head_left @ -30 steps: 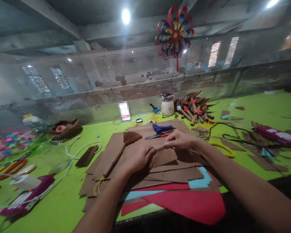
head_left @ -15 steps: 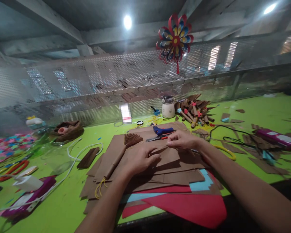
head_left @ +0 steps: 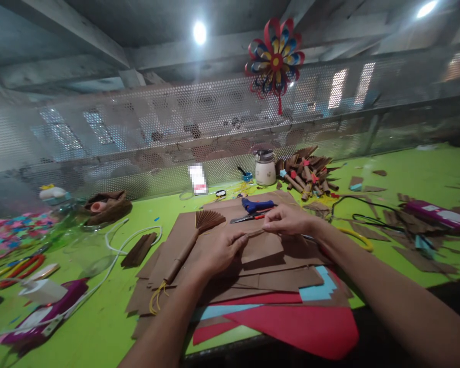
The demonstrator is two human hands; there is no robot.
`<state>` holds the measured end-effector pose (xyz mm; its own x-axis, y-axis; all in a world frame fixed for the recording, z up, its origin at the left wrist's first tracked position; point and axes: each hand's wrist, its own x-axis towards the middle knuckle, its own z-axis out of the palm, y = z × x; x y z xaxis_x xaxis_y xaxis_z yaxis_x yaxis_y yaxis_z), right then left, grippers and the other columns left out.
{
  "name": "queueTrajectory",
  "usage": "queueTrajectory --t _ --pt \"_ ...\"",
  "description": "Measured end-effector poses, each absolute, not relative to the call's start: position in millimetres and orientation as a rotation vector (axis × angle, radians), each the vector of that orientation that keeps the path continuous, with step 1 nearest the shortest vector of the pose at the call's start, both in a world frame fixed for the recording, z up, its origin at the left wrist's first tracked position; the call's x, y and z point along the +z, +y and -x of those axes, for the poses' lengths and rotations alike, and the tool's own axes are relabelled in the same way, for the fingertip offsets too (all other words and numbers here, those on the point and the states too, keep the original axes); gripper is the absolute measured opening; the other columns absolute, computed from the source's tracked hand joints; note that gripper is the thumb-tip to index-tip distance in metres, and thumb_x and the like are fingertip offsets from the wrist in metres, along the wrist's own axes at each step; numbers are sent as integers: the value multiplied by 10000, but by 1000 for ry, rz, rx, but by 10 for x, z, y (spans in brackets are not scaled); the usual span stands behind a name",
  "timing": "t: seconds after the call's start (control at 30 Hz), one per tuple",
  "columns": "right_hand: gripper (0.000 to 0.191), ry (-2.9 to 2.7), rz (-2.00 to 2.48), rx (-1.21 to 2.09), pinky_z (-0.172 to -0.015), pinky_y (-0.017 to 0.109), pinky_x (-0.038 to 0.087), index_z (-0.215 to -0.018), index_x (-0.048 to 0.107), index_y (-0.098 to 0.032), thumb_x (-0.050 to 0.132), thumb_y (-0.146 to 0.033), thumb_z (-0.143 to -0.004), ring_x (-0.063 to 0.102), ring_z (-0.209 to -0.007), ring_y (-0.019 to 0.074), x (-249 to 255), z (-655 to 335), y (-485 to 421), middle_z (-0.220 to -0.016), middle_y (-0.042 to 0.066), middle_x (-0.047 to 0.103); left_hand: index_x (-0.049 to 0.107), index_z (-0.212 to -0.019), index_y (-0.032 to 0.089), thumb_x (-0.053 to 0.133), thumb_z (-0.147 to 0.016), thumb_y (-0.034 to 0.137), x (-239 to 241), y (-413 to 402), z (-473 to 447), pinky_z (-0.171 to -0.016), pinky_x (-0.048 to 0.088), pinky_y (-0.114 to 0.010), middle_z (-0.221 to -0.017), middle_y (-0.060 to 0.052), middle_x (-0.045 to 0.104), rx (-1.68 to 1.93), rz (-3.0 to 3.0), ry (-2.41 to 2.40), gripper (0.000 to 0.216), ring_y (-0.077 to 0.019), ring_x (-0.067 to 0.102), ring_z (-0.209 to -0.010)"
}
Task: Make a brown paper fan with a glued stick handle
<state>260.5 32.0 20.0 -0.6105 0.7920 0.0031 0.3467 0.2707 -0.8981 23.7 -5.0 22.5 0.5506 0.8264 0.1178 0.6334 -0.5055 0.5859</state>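
A piece of brown paper (head_left: pixel 263 246) is pinched along its top edge between my two hands, over a stack of brown paper (head_left: pixel 222 271). My left hand (head_left: pixel 221 254) is closed on its left corner, thumb against fingers. At the right corner, my right hand (head_left: pixel 287 221) grips the same edge. Left of my hands lies a rolled brown paper tube (head_left: pixel 181 255) with a pleated fan (head_left: pixel 209 221) at its top and yellow strings (head_left: pixel 159 296) at its bottom. Just beyond my hands are scissors (head_left: pixel 247 218) and a blue glue gun (head_left: pixel 257 205).
A heap of paper tubes with fans (head_left: pixel 308 174) lies beside a white jar (head_left: pixel 266 168). Purple power strips (head_left: pixel 439 213) sit on both sides, with a white cable (head_left: pixel 111 255) at left. Red paper (head_left: pixel 302 327) overhangs the front edge of the green table (head_left: pixel 99 327).
My left hand's thumb and fingers have come together on the paper's left edge, which now lifts slightly. My right hand keeps its hold in nearly the same place.
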Motion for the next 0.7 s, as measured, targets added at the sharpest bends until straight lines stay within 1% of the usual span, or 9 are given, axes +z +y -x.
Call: queueTrajectory --t 0.17,0.27,0.43,0.57,0.7 --pt "303 -2096 1018 1300 -374 173 220 -737 566 -130 592 -431 -764 328 -371 32 198 -2604 312 -473 -69 445 490 -623 170 388 -871 413 134 16 -205 -538 309 -207 -563 30 475 568 -2149 1107 362 -103 423 -555" --pt "314 -2096 1004 1313 -386 176 216 -707 559 -135 597 -444 -752 321 -387 35 174 -2608 325 -479 -73 422 467 -609 168 411 -857 421 76 60 -197 -528 313 -206 -550 29 464 566 -2012 1051 359 -98 424 -533" --pt "340 -2069 1004 1303 -400 186 193 -677 552 -138 595 -470 -737 286 -411 38 133 -2584 345 -501 -75 402 472 -626 165 421 -839 467 3 97 -200 -511 317 -206 -548 29 482 590 -1871 1001 373 -97 442 -514" --pt "323 -2095 1001 1258 -399 190 186 -654 536 -145 578 -450 -754 284 -405 40 137 -2564 336 -494 -75 380 466 -600 161 473 -802 485 -44 129 -178 -490 286 -210 -512 41 442 663 -1796 1042 382 -90 398 -486" --pt "313 -2151 1021 1241 -386 191 173 -685 566 -144 563 -445 -768 285 -379 42 168 -2601 334 -462 -80 365 487 -598 148 519 -783 486 -62 146 -148 -485 258 -210 -506 42 418 672 -1778 1059 387 -81 364 -478"
